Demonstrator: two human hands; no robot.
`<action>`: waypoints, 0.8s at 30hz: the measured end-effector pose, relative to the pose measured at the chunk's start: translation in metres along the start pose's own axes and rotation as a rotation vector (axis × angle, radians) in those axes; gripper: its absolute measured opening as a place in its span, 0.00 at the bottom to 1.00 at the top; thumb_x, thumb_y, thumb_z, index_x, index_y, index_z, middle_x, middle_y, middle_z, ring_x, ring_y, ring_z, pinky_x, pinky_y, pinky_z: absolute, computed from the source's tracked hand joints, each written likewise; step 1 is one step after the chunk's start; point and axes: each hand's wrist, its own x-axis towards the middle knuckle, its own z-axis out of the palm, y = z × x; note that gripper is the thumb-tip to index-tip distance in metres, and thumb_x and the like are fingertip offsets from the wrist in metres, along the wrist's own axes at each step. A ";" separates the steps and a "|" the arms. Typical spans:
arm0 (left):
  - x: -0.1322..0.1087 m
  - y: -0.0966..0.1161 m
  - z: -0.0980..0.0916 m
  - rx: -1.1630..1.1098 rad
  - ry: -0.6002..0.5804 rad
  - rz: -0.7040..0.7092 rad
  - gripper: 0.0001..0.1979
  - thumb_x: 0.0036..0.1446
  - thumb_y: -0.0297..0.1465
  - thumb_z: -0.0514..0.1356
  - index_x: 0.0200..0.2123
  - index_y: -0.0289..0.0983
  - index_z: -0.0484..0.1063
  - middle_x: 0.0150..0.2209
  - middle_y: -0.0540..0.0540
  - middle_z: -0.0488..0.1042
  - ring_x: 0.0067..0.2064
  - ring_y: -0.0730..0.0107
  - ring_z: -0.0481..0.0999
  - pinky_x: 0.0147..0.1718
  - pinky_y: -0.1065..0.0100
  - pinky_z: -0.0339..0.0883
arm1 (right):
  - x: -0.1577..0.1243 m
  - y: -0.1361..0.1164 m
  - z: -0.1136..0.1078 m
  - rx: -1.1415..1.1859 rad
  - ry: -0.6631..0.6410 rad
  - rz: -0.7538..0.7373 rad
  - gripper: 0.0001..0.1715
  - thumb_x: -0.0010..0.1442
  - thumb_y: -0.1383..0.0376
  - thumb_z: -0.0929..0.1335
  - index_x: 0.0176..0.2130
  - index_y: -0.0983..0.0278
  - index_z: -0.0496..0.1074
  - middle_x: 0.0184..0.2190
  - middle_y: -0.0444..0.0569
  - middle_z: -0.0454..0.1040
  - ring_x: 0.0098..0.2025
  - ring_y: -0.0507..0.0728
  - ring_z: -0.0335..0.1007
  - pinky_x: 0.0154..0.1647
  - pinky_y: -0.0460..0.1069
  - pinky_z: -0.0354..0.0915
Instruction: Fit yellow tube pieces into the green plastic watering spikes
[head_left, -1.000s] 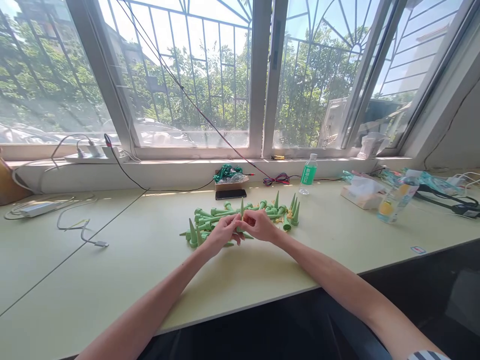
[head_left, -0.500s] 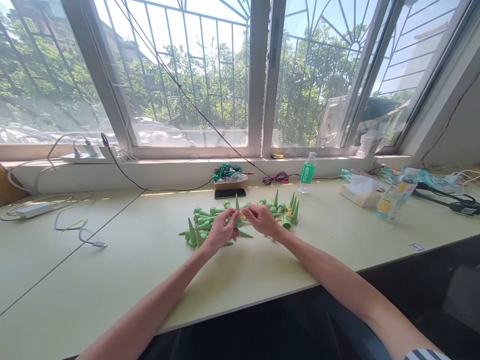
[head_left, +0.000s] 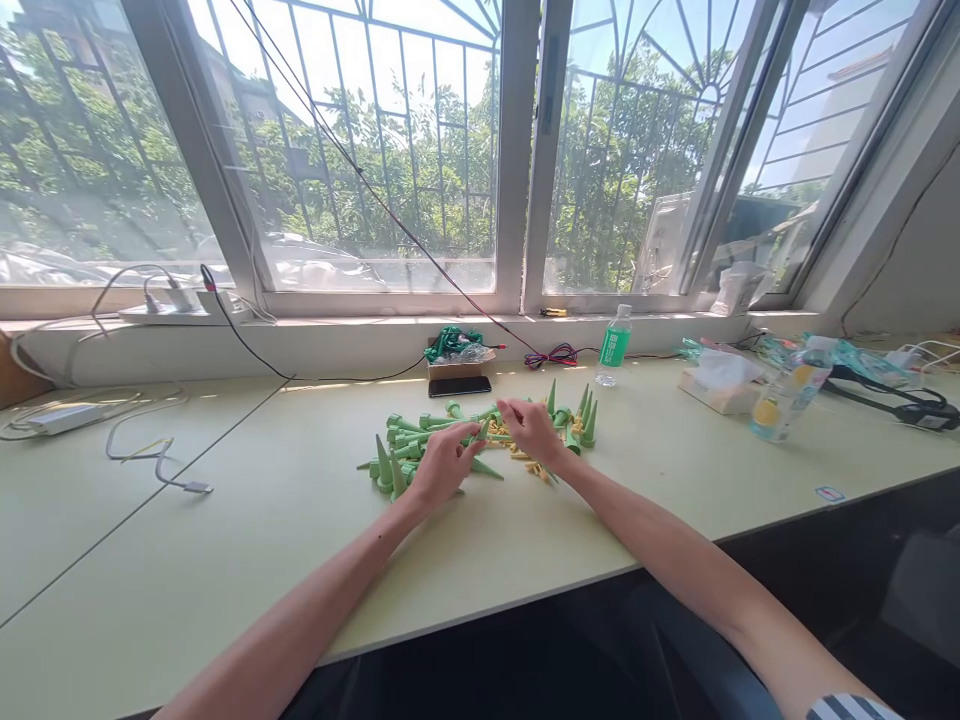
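My left hand (head_left: 444, 462) is closed around a green plastic spike (head_left: 483, 431), whose pointed end tilts up to the right. To its right, my right hand (head_left: 531, 428) is raised with its fingers curled in a pinch, apart from the spike. Whatever those fingers hold, if anything, is too small to make out. Several more green spikes (head_left: 384, 466) lie and stand around my left hand. Beyond my right wrist is another group of green spikes (head_left: 589, 424), some standing point up. Small yellow pieces (head_left: 535, 468) are scattered under and beside my right hand.
A black phone (head_left: 460, 386) lies before a small box of green material (head_left: 457, 350). A green-labelled bottle (head_left: 614, 346) stands behind the spikes. Further right are a tissue box (head_left: 721, 382) and another bottle (head_left: 787, 400). Cables (head_left: 161, 465) lie at left; the table edge (head_left: 480, 608) is near me.
The spike in my left hand has tipped from upright to slanting right, and that hand has turned slightly. My right hand has drawn away from it, up and to the right.
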 end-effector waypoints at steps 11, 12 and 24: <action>0.001 0.000 -0.001 0.098 -0.117 -0.087 0.08 0.54 0.36 0.57 0.32 0.38 0.70 0.35 0.45 0.78 0.30 0.67 0.74 0.33 0.66 0.67 | -0.001 -0.003 0.001 -0.042 -0.068 -0.008 0.25 0.65 0.56 0.59 0.20 0.63 0.55 0.15 0.38 0.53 0.20 0.48 0.44 0.24 0.46 0.46; 0.001 0.000 -0.002 0.111 -0.120 -0.091 0.08 0.55 0.36 0.57 0.33 0.38 0.70 0.35 0.45 0.78 0.29 0.68 0.74 0.33 0.67 0.67 | -0.001 -0.003 0.001 -0.041 -0.075 -0.004 0.24 0.65 0.56 0.59 0.20 0.63 0.56 0.15 0.39 0.54 0.20 0.48 0.45 0.24 0.46 0.46; 0.006 0.011 -0.015 0.258 0.079 -0.133 0.12 0.62 0.37 0.49 0.36 0.38 0.69 0.29 0.49 0.75 0.24 0.72 0.69 0.27 0.71 0.60 | -0.001 0.001 0.002 -0.023 -0.058 0.084 0.11 0.63 0.60 0.61 0.33 0.63 0.66 0.17 0.39 0.63 0.20 0.49 0.57 0.25 0.44 0.51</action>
